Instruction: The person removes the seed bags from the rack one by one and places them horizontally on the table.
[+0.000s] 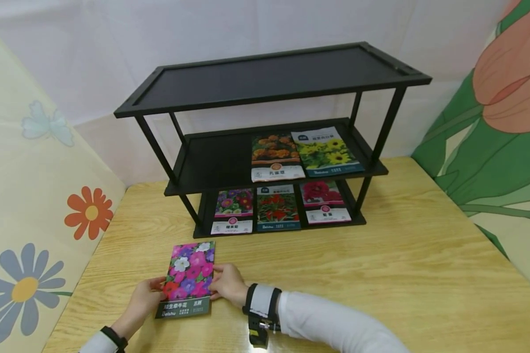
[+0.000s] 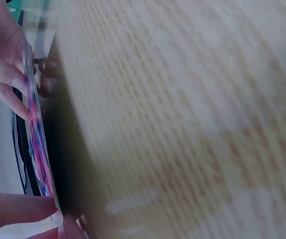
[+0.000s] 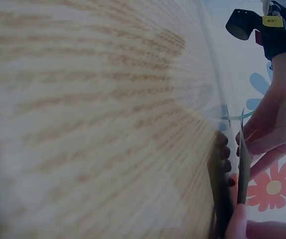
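Observation:
A seed packet (image 1: 192, 272) printed with pink, purple, red and white flowers is held between both hands at the table's front left. My left hand (image 1: 145, 297) pinches its left edge, and my right hand (image 1: 230, 284) pinches the right edge. In the left wrist view the packet (image 2: 39, 149) appears nearly edge-on, raised off the tabletop with a dark shadow under it. The right wrist view also shows the packet (image 3: 243, 164) as a thin strip between the left hand (image 3: 279, 122) and the right hand (image 3: 238, 224).
Behind the packet stands a black three-tier rack (image 1: 269, 81). Its middle tier bears an orange-flower packet (image 1: 277, 156) and a yellow-flower packet (image 1: 329, 152) at the right. Three packets, including a red-flower one (image 1: 277, 208), lie on the bottom tier. Wooden tabletop (image 1: 380, 274) extends rightward.

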`<state>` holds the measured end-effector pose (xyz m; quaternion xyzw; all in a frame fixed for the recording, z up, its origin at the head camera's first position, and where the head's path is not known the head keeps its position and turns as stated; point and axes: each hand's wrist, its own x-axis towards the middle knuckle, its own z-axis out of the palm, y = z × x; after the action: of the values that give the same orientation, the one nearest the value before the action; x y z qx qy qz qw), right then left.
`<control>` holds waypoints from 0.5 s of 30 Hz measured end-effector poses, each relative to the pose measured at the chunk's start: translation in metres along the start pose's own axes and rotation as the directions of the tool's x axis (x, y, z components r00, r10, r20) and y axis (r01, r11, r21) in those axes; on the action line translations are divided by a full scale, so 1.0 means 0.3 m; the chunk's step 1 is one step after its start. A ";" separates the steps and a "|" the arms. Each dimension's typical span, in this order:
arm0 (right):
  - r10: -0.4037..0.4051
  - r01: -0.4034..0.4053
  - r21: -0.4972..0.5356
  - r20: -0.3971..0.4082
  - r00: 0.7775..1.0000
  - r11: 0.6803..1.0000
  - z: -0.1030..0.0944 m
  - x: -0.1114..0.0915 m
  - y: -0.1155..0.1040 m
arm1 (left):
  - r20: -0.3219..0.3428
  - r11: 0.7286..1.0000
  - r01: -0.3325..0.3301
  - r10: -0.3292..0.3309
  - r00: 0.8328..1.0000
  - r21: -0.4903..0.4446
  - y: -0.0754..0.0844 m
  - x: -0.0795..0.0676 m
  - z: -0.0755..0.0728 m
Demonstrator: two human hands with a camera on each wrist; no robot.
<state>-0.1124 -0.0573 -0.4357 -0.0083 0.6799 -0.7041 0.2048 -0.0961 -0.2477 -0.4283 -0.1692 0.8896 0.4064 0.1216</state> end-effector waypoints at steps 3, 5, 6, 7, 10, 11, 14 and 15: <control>-0.004 0.004 -0.006 0.017 1.000 1.000 -0.003 0.002 -0.004 | -0.012 0.999 -0.018 0.019 1.000 0.026 -0.001 0.006 0.004; -0.013 0.013 -0.015 0.031 0.999 1.000 -0.005 0.004 -0.004 | -0.023 0.999 -0.025 0.026 0.999 0.042 0.001 0.005 0.005; -0.018 0.019 -0.022 0.039 0.999 1.000 -0.005 0.006 -0.004 | -0.030 0.998 -0.030 0.031 0.999 0.049 0.002 0.004 0.006; -0.023 0.024 -0.027 0.045 0.999 0.999 -0.006 0.008 -0.003 | -0.037 0.998 -0.031 0.033 0.999 0.054 0.004 0.003 0.007; -0.034 0.037 -0.062 0.053 0.998 0.997 -0.008 0.014 0.000 | -0.050 0.997 -0.039 0.043 0.998 0.069 0.006 0.001 0.010; -0.038 0.042 -0.078 0.057 0.998 0.996 -0.008 0.015 0.000 | -0.052 0.996 -0.047 0.051 0.997 0.074 0.006 0.000 0.010; -0.062 0.070 -0.149 0.057 0.996 0.986 -0.007 0.014 -0.003 | -0.073 0.992 -0.087 0.094 0.993 0.095 0.002 0.001 0.008; -0.072 0.081 -0.172 0.057 0.996 0.982 -0.007 0.012 -0.005 | -0.081 0.990 -0.101 0.109 0.991 0.101 0.002 0.001 0.006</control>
<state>-0.1168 -0.0563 -0.4355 -0.0702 0.7327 -0.6488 0.1932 -0.0965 -0.2460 -0.4291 -0.1336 0.9203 0.3612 0.0694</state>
